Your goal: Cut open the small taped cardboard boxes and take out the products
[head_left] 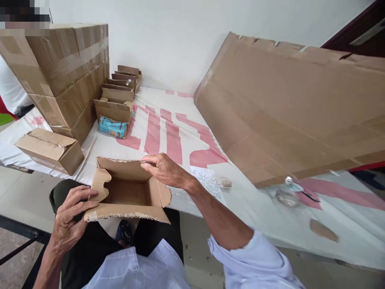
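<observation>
An open cardboard box (129, 192) is tilted toward me at the table's front edge, its flaps spread and its inside bare. My left hand (72, 210) grips its left side, fingers over the left flap and the near flap's corner. The far flap's edge is pinched between the thumb and fingers of my right hand (167, 170). Beyond the box, a blue printed packet (113, 127) lies in front of a row of open cardboard boxes (116, 96). A closed small carton (49, 148) rests to the left.
Large taped cartons (66, 68) are stacked at the left, with a person partly visible behind them. A big cardboard sheet (294, 108) leans at the right. A sheet of printed paper (207, 184) and a tape roll (287, 197) lie on the covered table (186, 120).
</observation>
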{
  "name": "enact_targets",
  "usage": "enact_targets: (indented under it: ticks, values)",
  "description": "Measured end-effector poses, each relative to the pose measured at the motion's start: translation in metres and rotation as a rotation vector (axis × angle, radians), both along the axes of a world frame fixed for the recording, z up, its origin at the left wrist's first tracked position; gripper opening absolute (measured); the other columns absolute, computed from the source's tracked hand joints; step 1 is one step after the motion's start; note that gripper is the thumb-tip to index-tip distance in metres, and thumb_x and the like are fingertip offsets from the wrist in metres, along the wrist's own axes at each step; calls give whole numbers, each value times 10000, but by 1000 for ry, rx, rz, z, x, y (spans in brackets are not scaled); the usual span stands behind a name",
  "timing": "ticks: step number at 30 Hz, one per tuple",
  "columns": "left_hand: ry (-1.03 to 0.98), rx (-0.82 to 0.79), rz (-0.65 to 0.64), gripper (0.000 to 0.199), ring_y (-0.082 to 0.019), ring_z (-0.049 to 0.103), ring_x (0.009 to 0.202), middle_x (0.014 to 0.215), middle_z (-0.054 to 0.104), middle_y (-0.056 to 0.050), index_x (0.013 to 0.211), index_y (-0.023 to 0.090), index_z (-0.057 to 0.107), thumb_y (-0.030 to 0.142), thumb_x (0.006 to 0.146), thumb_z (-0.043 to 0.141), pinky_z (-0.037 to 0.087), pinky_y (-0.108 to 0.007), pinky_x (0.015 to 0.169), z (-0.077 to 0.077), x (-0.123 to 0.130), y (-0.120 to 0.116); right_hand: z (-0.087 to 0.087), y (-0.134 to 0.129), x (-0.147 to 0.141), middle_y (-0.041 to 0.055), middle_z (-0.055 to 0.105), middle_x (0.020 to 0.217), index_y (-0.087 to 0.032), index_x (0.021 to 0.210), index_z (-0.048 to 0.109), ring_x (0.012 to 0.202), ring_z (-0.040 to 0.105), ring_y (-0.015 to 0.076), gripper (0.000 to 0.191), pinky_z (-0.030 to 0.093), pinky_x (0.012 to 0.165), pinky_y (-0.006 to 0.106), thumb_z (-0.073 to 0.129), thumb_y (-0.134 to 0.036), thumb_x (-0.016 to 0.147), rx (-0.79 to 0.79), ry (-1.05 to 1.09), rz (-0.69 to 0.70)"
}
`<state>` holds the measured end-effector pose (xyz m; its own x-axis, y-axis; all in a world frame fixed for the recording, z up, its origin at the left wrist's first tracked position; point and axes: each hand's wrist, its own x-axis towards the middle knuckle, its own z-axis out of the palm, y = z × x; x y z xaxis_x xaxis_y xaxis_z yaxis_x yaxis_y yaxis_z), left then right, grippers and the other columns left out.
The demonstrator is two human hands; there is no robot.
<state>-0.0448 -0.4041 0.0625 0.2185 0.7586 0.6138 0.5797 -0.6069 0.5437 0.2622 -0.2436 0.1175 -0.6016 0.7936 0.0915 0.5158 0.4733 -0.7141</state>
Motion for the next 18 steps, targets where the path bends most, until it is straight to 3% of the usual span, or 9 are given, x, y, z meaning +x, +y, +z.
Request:
enact_targets:
  ticks: [3,7,10,13,18]
  values:
    - [56,-21,24,202,-277,691,1228,1249,786,-89,1135,267,762,164,1010,642,574,-441,1067,2,0,-3,1,1,-2,-47,337,649,-239,670,370,623,311,127,332,254,630,314,477,-295,979,-1,23,-28]
    - [89,-40,103,198,-263,707,1219,1309,759,-74,1173,287,750,210,1022,647,603,-412,1035,2,3,-3,-1,1,-4,-47,332,662,-245,686,346,639,311,132,315,246,644,320,474,-330,962,32,55,-70]
    - [-1,-68,297,445,-276,681,1292,1495,645,-103,1424,312,653,238,990,719,647,-387,964,-3,6,3,-3,12,-4,-53,331,647,-245,706,380,630,312,132,299,251,642,314,473,-357,968,72,97,-158]
    - [-159,-102,434,627,-256,699,1217,1506,591,-123,1556,313,539,304,968,757,679,-348,856,-14,7,12,-2,36,-11,-55,341,631,-246,703,381,616,325,132,304,256,633,306,481,-355,968,131,145,-236]
    - [-247,-186,443,545,-256,714,1149,1409,627,-134,1458,257,605,386,948,749,680,-348,814,-35,10,32,1,102,-49,-28,471,635,-235,660,461,655,431,154,302,310,653,292,544,-291,945,214,123,-309]
